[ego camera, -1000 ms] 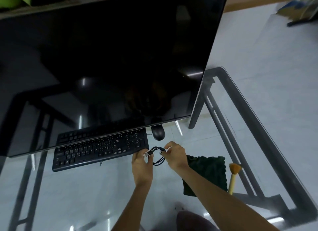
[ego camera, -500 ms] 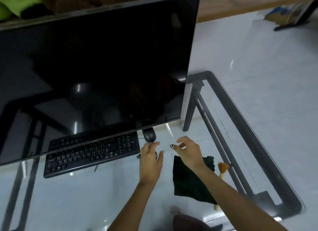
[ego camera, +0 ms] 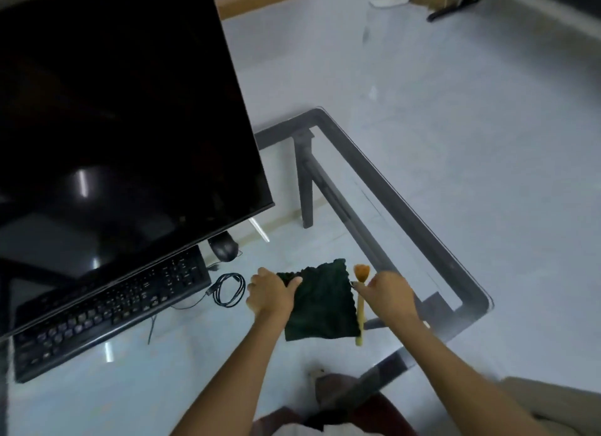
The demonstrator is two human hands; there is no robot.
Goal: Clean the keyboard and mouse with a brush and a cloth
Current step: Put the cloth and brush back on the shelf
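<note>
Tools are being picked up, by my reading; next comes lifting both toward the keyboard [ego camera: 107, 308] at ten o'clock; left hand [ego camera: 271, 294] pinches the cloth [ego camera: 322, 302] edge; right hand [ego camera: 388, 291] curls at the brush [ego camera: 360, 300] handle, grip unclear; mouse [ego camera: 224, 247] lies beyond, eleven o'clock, under the monitor [ego camera: 123, 110].

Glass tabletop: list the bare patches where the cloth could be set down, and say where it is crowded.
Free: the near glass in front of the keyboard; the far right corner beyond the brush, inside the table frame. Crowded: between keyboard and cloth, where the coiled cable and mouse lie, with both hands close by.
</note>
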